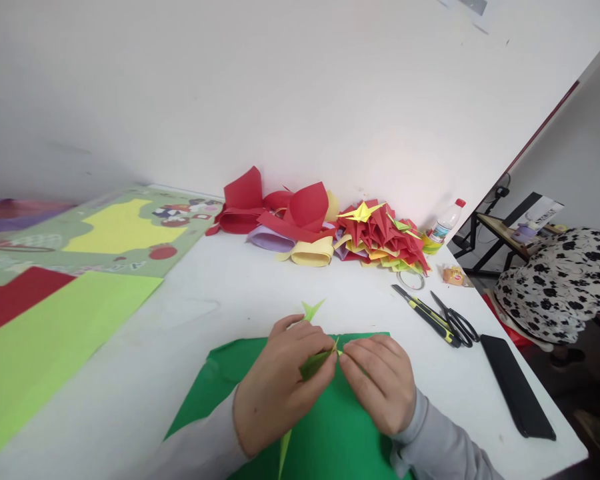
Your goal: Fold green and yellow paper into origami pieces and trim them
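Note:
My left hand (285, 380) is closed around a light green folded paper piece (311, 310), whose pointed tips stick out above and below the fingers. Pinched fingertips of my right hand (380, 380) meet the same piece at its right side, close to my left fingertips. Part of the paper is hidden inside the hands. Both hands are over a dark green sheet (350, 433) lying on the white table (195, 313).
Red, purple and yellow paper shapes (300, 213) and a pile of folded paper stars (380, 233) lie along the wall. A bottle (445, 223), cutter (425, 313), scissors (455, 320) and black case (517, 387) are right. Coloured sheets (70, 327) lie left.

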